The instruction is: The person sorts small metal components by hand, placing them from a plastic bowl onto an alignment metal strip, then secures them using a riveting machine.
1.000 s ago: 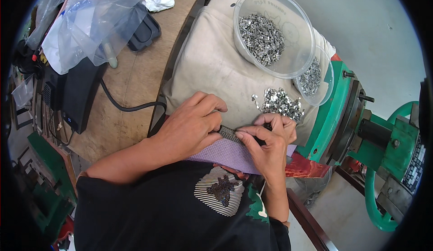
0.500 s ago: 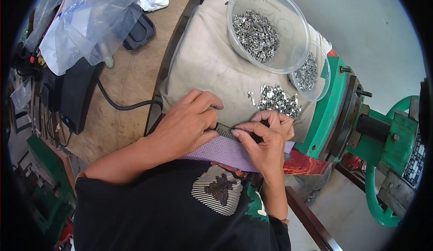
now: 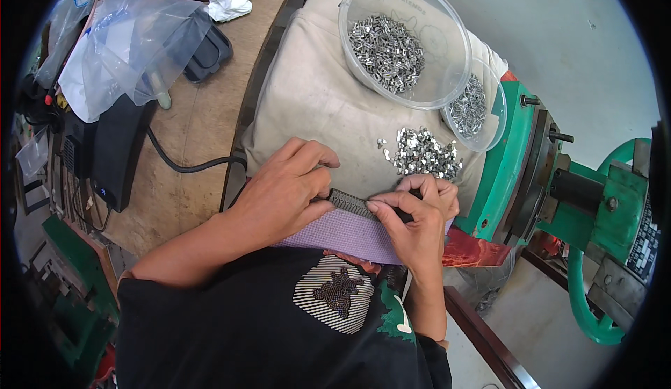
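Observation:
Both hands hold a dark grey, finely ridged strip (image 3: 351,204) along the near edge of the cloth. Its left end lies between the thumb and fingers of my left hand (image 3: 288,185). My right hand (image 3: 418,215) pinches it farther right with thumb and index finger, and the strip's right end is mostly hidden there. Under the hands runs a purple woven mat (image 3: 346,235). Just beyond my right hand is a loose pile of small shiny metal pieces (image 3: 424,154) on the beige cloth (image 3: 304,85).
A large clear tub (image 3: 447,53) holds many small metal pieces, with a smaller clear tub (image 3: 495,120) beside it. Green machinery (image 3: 510,158) with a handwheel stands right. On the wooden table (image 3: 199,123), left, are a black device (image 3: 126,158) with a cable and a plastic bag (image 3: 150,36).
My right thumb and index finger have shifted slightly right along the strip, so more of it shows between the hands. The whole view has moved a little.

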{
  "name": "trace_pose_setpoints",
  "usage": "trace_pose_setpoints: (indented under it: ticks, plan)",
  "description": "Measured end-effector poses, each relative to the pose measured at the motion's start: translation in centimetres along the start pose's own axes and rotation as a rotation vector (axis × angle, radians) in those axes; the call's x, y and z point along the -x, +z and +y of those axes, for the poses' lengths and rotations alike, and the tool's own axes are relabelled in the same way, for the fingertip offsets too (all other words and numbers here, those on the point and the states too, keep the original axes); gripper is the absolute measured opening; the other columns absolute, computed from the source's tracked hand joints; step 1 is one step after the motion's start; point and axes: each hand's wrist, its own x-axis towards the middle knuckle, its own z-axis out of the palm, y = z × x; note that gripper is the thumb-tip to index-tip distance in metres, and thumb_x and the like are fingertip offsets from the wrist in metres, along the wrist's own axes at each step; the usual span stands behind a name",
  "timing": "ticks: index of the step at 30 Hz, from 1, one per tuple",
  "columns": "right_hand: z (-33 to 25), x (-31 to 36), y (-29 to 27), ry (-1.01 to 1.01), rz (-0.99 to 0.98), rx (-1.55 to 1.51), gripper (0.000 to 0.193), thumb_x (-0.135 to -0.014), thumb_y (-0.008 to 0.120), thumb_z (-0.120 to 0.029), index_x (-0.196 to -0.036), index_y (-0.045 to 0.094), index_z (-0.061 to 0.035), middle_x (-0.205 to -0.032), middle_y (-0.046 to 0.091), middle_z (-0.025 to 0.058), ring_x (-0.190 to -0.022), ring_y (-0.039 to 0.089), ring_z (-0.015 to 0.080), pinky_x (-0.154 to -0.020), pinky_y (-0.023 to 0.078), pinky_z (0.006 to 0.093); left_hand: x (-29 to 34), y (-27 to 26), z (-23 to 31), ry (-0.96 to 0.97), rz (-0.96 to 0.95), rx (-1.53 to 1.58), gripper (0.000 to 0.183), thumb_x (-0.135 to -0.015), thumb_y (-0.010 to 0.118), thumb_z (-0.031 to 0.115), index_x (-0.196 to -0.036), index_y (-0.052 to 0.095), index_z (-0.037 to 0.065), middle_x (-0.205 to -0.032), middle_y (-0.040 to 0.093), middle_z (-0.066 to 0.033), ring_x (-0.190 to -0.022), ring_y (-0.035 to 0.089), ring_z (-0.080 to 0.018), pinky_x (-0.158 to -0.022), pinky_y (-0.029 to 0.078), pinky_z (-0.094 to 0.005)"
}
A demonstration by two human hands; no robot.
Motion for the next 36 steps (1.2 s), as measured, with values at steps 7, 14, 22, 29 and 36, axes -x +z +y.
trace_pose_setpoints:
  ticks: [7,14,22,29,36]
  plan:
    - [-0.6,-0.2,-0.2,-0.005,0.002,0.005,0.017,-0.068,0.086,-0.024,-0.083,0.081,-0.0166,-0.089,0.058,-0.0029,-0.1,0.045,0.0209,-0.094,0.028,0.0363,-0.1,-0.1,0.3,-0.006,0.01,-0.007,0.025,-0.073,0.077,0.009,-0.074,0.054,0.002,-0.117,0.057,-0.011,-0.11,0.052,-0.0308,-0.091,0.046,-0.04]
    - [0.3,0.5,-1.0,0.019,0.008,0.015,0.016,-0.068,0.085,-0.025,-0.082,0.08,-0.0195,-0.092,0.06,-0.0049,-0.102,0.046,0.0235,-0.094,0.028,0.0407,-0.1,-0.2,0.3,0.003,0.006,-0.016,0.025,-0.072,0.078,0.01,-0.074,0.054,0.002,-0.118,0.057,-0.0111,-0.111,0.052,-0.0311,-0.092,0.046,-0.0398]
    - [2.5,-2.0,-5.1,0.01,0.154,-0.155,0.014,-0.076,0.079,-0.012,-0.09,0.078,-0.0099,-0.087,0.069,0.005,-0.086,0.062,0.0226,-0.079,0.044,0.0337,-0.3,-0.7,0.7,-0.002,-0.018,0.006,0.026,-0.074,0.078,0.011,-0.089,0.06,0.001,-0.117,0.057,-0.012,-0.11,0.052,-0.0333,-0.091,0.046,-0.0407]
    - [5.4,-10.4,-7.4,0.019,0.306,0.136,0.021,-0.08,0.076,-0.017,-0.098,0.076,-0.0068,-0.092,0.072,0.0127,-0.088,0.066,0.0309,-0.079,0.051,0.0402,-0.6,-1.3,1.9,-0.047,-0.023,-0.002,0.026,-0.079,0.076,0.013,-0.096,0.061,0.0,-0.115,0.06,-0.0127,-0.103,0.06,-0.0332,-0.085,0.05,-0.0399]
    - [4.9,-14.2,-6.1,-0.058,0.082,0.137,0.021,-0.078,0.074,-0.014,-0.097,0.077,-0.0065,-0.086,0.073,0.0169,-0.084,0.07,0.0339,-0.078,0.055,0.0436,-1.9,-1.2,2.6,0.009,0.025,-0.098,0.025,-0.08,0.074,0.008,-0.1,0.061,0.001,-0.11,0.062,-0.0115,-0.095,0.064,-0.033,-0.078,0.052,-0.0382]
